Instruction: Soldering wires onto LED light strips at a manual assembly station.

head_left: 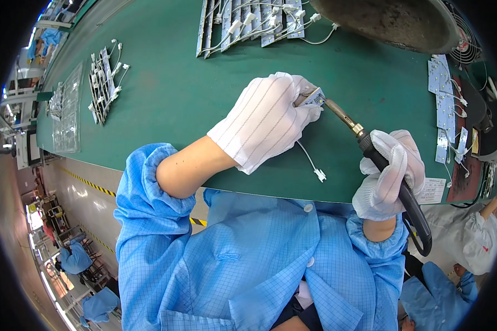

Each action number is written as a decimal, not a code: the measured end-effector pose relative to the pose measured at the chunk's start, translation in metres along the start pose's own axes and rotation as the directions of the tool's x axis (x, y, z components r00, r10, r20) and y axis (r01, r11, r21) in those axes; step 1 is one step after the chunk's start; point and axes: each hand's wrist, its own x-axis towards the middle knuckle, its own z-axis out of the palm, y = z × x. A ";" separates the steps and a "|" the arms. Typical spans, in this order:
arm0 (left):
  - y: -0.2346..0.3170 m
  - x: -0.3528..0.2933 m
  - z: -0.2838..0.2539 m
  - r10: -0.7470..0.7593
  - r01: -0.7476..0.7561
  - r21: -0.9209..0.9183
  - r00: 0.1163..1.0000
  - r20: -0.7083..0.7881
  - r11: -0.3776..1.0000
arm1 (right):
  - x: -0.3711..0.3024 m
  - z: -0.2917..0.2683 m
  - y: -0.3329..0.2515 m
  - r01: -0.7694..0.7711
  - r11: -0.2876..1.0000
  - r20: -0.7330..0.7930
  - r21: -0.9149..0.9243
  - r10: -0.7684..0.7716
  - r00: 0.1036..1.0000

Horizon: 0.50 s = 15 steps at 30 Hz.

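White striped gloves cover both hands. My left hand (270,113) is closed around a small LED circuit board (315,98), whose end sticks out between thumb and fingers. From under that hand a white wire with a plug (319,174) trails onto the green mat. My right hand (389,171) grips a black-handled soldering iron (367,144) like a pen. The iron's metal tip is at the exposed end of the board; whether it touches cannot be made out. Most of the board is hidden by the left glove.
Rows of LED strips with white plugs (254,25) lie at the back of the green table (171,94). More wired strips (102,85) and a clear plastic tray (67,113) sit at left. Right are LED boards (444,105), a fan (465,38) and a dark round hood (392,22). Other people work nearby.
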 end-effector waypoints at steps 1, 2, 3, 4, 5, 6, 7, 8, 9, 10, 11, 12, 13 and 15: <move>0.000 0.001 -0.002 0.017 -0.017 0.003 1.000 -0.012 1.000 | -0.001 -0.001 0.001 -0.028 0.998 -0.038 0.057 0.030 0.999; 0.000 0.001 -0.003 -0.087 0.089 -0.075 0.996 0.031 0.993 | -0.002 -0.002 0.002 -0.066 0.989 -0.039 0.132 0.071 0.997; 0.001 0.002 -0.005 -0.187 0.197 -0.148 0.979 0.080 0.969 | -0.003 -0.002 0.003 -0.099 0.974 -0.058 0.202 0.112 0.992; 0.002 0.002 -0.007 -0.282 0.307 -0.214 0.949 0.138 0.927 | -0.004 -0.003 0.004 -0.073 0.987 -0.038 0.140 0.079 0.996; 0.003 0.003 -0.008 -0.254 0.271 -0.222 0.962 0.103 0.937 | -0.005 -0.002 0.005 -0.046 0.996 -0.040 0.070 0.049 0.998; 0.003 0.004 -0.009 -0.224 0.234 -0.229 0.972 0.070 0.945 | -0.005 -0.002 0.005 -0.032 0.999 -0.049 0.044 0.034 0.998; 0.004 0.005 -0.010 -0.192 0.196 -0.237 0.981 0.037 0.952 | -0.005 -0.002 0.005 -0.053 0.997 -0.044 0.061 0.055 0.998; 0.005 0.006 -0.011 -0.226 0.236 -0.248 0.972 0.066 0.940 | -0.005 -0.002 0.004 -0.079 0.989 -0.048 0.123 0.086 0.995; 0.005 0.005 -0.011 -0.260 0.276 -0.257 0.961 0.094 0.926 | -0.004 -0.003 0.004 -0.083 0.979 -0.036 0.187 0.091 0.995; 0.006 0.005 -0.011 -0.290 0.311 -0.262 0.950 0.117 0.913 | -0.003 -0.003 0.004 -0.093 0.979 -0.042 0.181 0.103 0.994; 0.006 0.004 -0.011 -0.281 0.302 -0.255 0.953 0.116 0.918 | -0.002 -0.003 0.003 -0.083 0.981 -0.033 0.178 0.091 0.995; 0.006 0.004 -0.011 -0.269 0.289 -0.246 0.957 0.111 0.925 | -0.001 -0.004 0.003 -0.100 0.977 -0.030 0.186 0.107 0.994; 0.006 0.004 -0.011 -0.243 0.255 -0.252 0.967 0.081 0.933 | 0.000 -0.003 0.002 -0.075 0.984 -0.029 0.160 0.081 0.996; 0.005 0.004 -0.009 -0.251 0.262 -0.260 0.965 0.076 0.929 | 0.000 0.000 -0.001 -0.080 0.991 -0.032 0.109 0.084 0.996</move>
